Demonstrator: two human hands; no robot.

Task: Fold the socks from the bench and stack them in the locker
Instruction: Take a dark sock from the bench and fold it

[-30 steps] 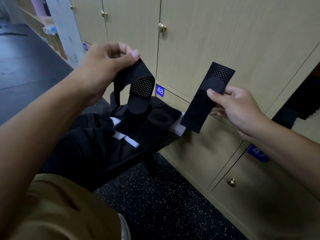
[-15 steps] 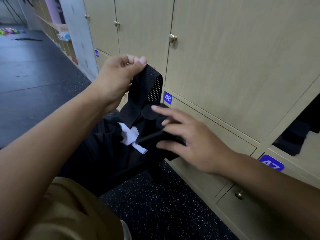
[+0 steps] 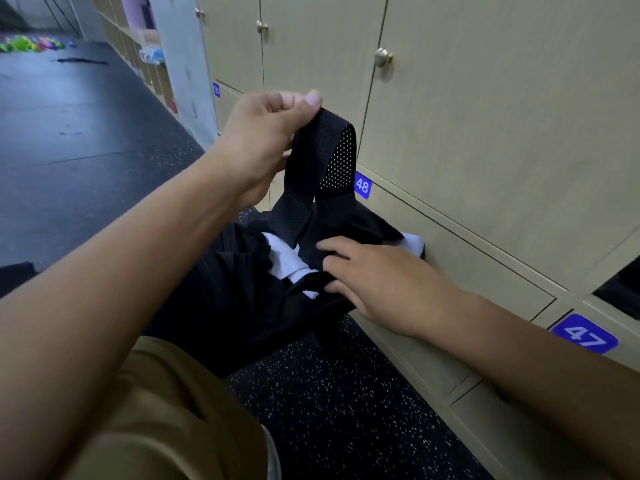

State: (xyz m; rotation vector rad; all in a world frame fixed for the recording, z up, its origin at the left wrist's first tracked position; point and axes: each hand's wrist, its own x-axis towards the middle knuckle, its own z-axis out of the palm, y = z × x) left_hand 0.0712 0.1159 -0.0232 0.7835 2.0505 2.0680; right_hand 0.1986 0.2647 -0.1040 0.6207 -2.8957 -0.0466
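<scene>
My left hand (image 3: 263, 140) is raised in front of the lockers and pinches a black mesh sock (image 3: 332, 157), which hangs in a loop down to the pile. Below it my right hand (image 3: 381, 282) lies on the pile of socks (image 3: 311, 233) on the black bench (image 3: 242, 334). Its fingers are spread over a second black sock (image 3: 313, 271), and the thumb is tucked against that sock's lower edge. White socks (image 3: 284, 261) show among the black ones. The open locker (image 3: 620, 292) is a dark gap at the far right edge.
Beige locker doors with round knobs (image 3: 382, 57) fill the wall; blue labels 48 (image 3: 362, 185) and 47 (image 3: 585, 334) mark the lower ones. Dark speckled floor (image 3: 329, 393) runs beneath the bench. My tan-clad leg (image 3: 156, 410) is at the bottom left.
My right hand, which held a flat black sock up by the lockers a second ago, has come down onto the pile. The left hand still holds its sock up.
</scene>
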